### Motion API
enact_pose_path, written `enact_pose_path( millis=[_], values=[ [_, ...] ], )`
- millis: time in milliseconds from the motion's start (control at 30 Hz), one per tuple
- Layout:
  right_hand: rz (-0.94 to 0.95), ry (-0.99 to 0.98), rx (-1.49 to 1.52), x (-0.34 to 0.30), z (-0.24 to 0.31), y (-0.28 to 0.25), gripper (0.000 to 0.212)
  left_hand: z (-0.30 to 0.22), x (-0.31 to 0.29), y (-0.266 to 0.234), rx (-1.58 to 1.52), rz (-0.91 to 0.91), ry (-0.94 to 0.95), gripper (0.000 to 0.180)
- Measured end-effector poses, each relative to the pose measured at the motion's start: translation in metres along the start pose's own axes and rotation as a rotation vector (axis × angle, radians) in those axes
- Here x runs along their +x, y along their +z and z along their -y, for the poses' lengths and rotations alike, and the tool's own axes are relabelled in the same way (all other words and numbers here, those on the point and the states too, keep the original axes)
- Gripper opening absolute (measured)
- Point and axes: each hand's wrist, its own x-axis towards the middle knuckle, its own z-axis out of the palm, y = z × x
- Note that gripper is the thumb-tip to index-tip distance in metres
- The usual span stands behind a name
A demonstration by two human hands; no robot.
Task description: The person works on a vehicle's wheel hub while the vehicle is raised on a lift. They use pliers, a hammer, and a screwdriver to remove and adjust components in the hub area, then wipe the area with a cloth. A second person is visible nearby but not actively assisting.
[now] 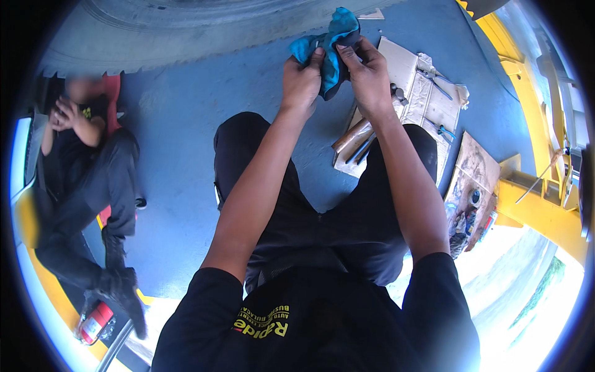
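Observation:
A crumpled cloth (343, 28), turquoise with dark patches, is stretched between my two hands in front of my knees. My left hand (302, 82) pinches its left side, thumb on top. On the other side, my right hand (370, 73) grips the cloth with thumb and fingers pressed together. Whether the cloth wraps something small cannot be made out. Below and to the right of my right hand lies a cardboard sheet (396, 54) with tools on it. Among them are blue-handled pliers (445, 131), a hammer head (397, 93) and dark rods (358, 152).
A big tyre (186, 31) spans the top. At left another person (93, 167) sits, hands together, near a red fire extinguisher (95, 323). A second, stained cardboard (476, 155) lies at right beside a yellow metal frame (539, 204). The floor (176, 186) is blue.

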Motion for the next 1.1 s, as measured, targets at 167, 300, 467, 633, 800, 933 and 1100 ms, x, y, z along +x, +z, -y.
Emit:
enact_pose_path(
  millis=[167, 300, 467, 633, 800, 933, 1100],
  values=[
    [0.031, 0.019, 0.059, 0.005, -0.006, -0.01, 0.026, -0.005, 0.005, 0.005, -0.004, -0.074, -0.108, 0.046],
    [-0.093, 0.082, 0.187, 0.005, -0.008, -0.007, 0.033, 0.001, 0.012, 0.0, -0.229, -0.046, -0.219, 0.054],
    [-0.023, 0.169, 0.403, 0.0, 0.003, -0.013, 0.05, 0.002, 0.003, 0.003, -0.34, -0.001, -0.118, 0.069],
    [0.074, -0.479, -0.443, -0.026, -0.004, 0.008, 0.049, 0.001, -0.025, 0.003, -0.004, -0.026, -0.067, 0.066],
    [-0.075, -0.309, -0.371, -0.029, -0.011, -0.003, 0.036, 0.005, -0.042, -0.011, 0.159, 0.065, -0.058, 0.067],
    [-0.181, -0.183, -0.242, -0.027, -0.029, -0.021, 0.029, 0.014, -0.069, 0.0, 0.315, 0.179, 0.155, 0.051],
    [-0.089, 0.05, 0.167, -0.041, -0.032, -0.018, 0.035, 0.035, -0.07, 0.0, 0.154, -0.044, 0.21, 0.038]
  ],
)
